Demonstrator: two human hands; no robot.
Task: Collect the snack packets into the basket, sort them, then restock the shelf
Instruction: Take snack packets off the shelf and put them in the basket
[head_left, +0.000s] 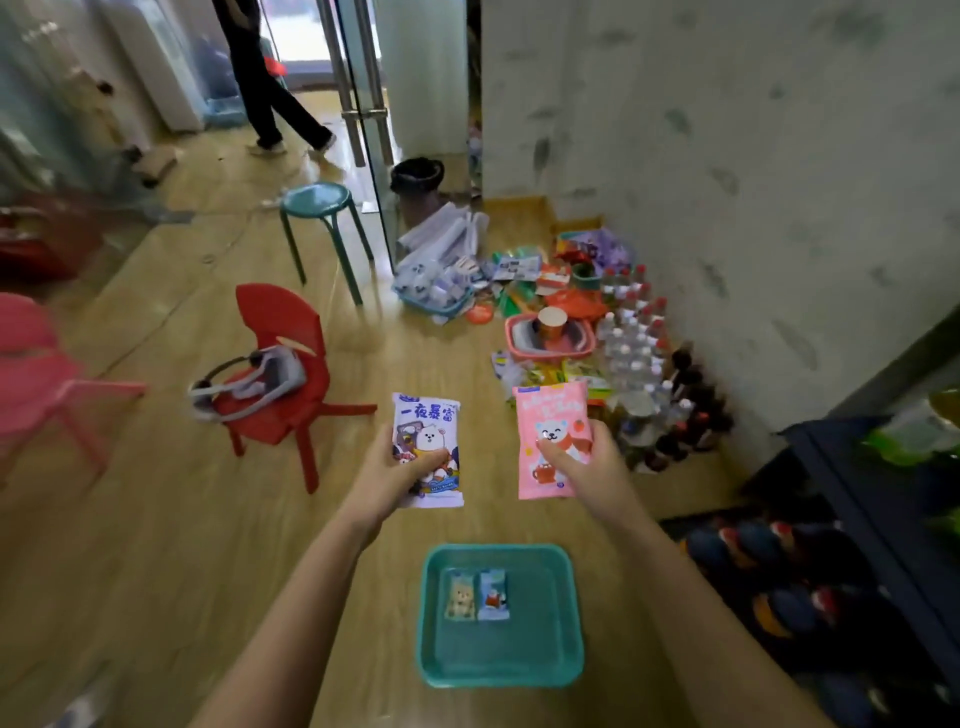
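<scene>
Left hand (402, 470) holds the white snack packet (427, 447) and right hand (587, 462) the pink snack packet (551, 439), each at centre frame; both likely light, soft, crinkly, best pinched at the edges.

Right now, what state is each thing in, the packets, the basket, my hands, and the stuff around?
left hand: gripping the purple-white snack packet, held upright
right hand: gripping the pink snack packet, held upright
teal basket: on the floor, holding two small packets lying side by side
red chair: upright, a grey headset on its seat
teal stool: upright, nothing on it
</scene>
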